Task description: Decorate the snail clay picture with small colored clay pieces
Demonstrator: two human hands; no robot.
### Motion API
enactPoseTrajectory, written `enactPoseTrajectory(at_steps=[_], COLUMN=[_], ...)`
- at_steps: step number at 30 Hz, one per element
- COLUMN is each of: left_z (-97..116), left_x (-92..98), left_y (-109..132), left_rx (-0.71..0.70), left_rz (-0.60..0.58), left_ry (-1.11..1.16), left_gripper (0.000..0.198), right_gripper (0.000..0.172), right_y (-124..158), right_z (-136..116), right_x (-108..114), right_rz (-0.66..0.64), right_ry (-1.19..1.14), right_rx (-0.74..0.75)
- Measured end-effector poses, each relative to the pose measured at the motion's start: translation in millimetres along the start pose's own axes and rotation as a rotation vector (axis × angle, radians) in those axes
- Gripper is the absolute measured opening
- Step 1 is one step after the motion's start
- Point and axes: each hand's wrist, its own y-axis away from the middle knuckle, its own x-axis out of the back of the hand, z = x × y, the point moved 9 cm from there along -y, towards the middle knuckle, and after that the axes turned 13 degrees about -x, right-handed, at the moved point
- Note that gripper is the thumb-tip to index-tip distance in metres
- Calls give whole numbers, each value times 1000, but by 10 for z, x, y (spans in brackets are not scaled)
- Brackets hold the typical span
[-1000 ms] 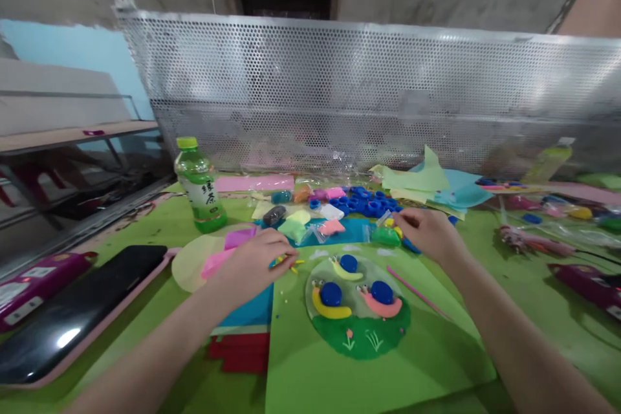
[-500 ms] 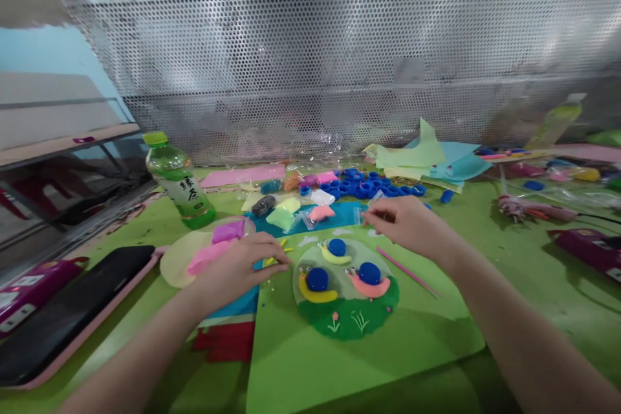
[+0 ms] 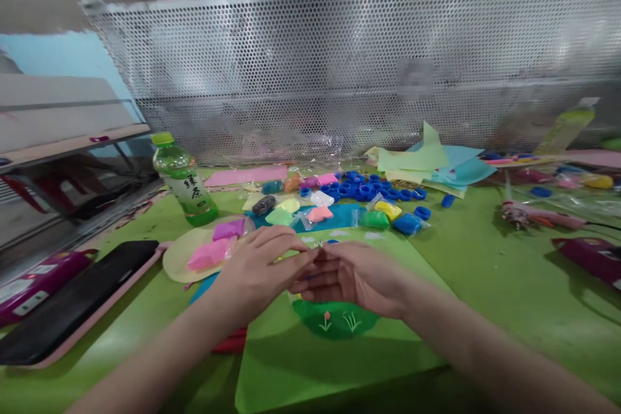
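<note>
Head: left hand (image 3: 264,265) seemingly against right hand (image 3: 361,275)

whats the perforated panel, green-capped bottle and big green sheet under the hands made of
Perforated panel: probably metal, grey, with shiny reflections. Green-capped bottle: likely clear plastic, glossy; green shows through its wall. Green sheet: perhaps paper or card, matte, flat, thin.
</note>
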Motion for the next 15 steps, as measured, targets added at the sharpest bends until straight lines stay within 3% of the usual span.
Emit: enactPoseTrajectory(at_steps=[4, 8, 11, 15], left_z=[-47, -112, -156, -242], left_x=[-138, -218, -265, -286], left_y=[-3, 12, 50, 126], left_rx=[-50, -8, 64, 214], left_rz=[-41, -77, -104, -97], left_ry=[162, 280, 304, 321], left_gripper=[25, 29, 29, 37], right_gripper=[39, 36, 31, 14], right_y=[-10, -25, -9, 26], right_z=[-19, -38, -49, -51], right_x=[-1, 15, 40, 49], right_rz=[-22, -25, 2, 29], right_ry=[-46, -28, 26, 199], right_rx=[33, 36, 33, 50])
